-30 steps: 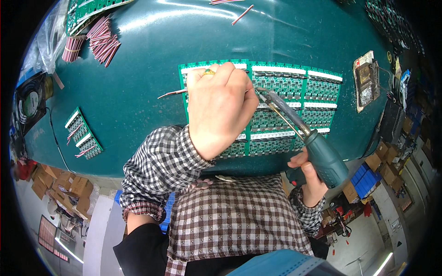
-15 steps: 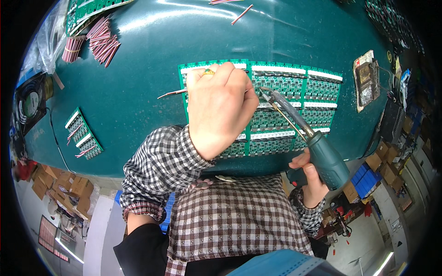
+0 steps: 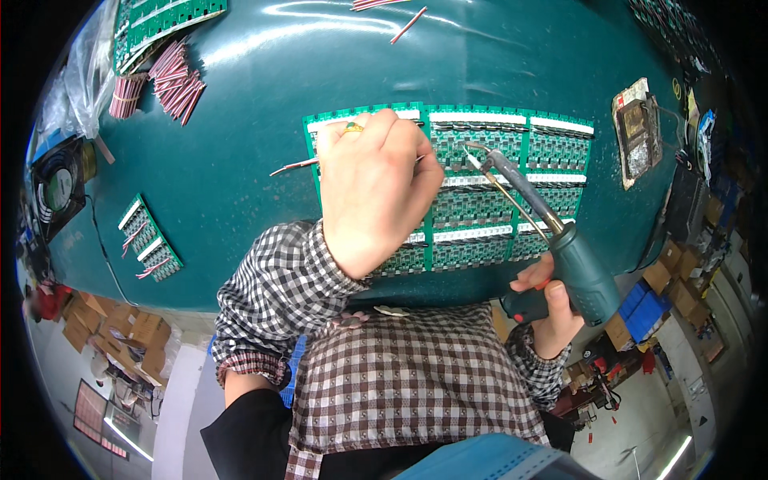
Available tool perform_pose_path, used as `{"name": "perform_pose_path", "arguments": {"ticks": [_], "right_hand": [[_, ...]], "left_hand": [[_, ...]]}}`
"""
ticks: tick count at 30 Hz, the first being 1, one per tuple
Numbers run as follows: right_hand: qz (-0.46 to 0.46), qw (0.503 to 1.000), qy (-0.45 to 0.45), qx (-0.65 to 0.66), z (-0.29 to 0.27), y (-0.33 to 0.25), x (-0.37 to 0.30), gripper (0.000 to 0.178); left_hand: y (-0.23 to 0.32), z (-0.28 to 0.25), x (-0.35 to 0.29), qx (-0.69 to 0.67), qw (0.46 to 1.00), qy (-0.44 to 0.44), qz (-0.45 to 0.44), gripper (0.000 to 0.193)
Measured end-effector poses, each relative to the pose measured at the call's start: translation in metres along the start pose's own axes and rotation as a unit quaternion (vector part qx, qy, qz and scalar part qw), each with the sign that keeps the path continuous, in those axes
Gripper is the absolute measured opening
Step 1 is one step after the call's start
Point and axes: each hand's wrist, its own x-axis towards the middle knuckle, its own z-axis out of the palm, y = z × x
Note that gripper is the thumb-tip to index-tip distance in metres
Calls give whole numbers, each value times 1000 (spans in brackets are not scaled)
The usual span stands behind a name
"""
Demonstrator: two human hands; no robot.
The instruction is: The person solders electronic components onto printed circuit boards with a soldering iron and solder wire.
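Observation:
A panel of green circuit boards (image 3: 478, 212) with white strips and rows of black parts lies on the table before me. My left hand (image 3: 374, 180) is over its left portion, thumb and fingers pinched on a thin red-and-white wire (image 3: 294, 166). The wire's split end sticks out to the left of the hand; its middle is hidden behind the fingers. My right hand (image 3: 554, 308) grips a dark green soldering iron gun (image 3: 582, 272) with a thin brass-coloured feed tube alongside its barrel. The iron's tip sits over the panel's middle section, apart from my left fingers.
Bundled red-and-white wires (image 3: 176, 80) lie at the far left beside stacked green boards (image 3: 172, 20). A small board piece (image 3: 150, 238) with wires lies at left, near a fan (image 3: 58, 186). On the right is a worn metal holder (image 3: 637, 136). One loose wire (image 3: 409, 25) lies at the back.
The soldering iron has moved a little to the right, its tip drawing away from my left fingers. My left hand keeps its pinch over the panel. The whole view has shifted slightly.

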Motion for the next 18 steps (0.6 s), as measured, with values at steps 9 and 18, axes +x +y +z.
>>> {"name": "perform_pose_path", "arguments": {"ticks": [9,18], "right_hand": [[-37,997,-7,62,-2,0,12,42],[-54,993,23,101,-7,7,13,38]], "left_hand": [[-10,-26,0,-10,998,42,42,14],[-103,-71,-17,72,964,228,-116,10]]}}
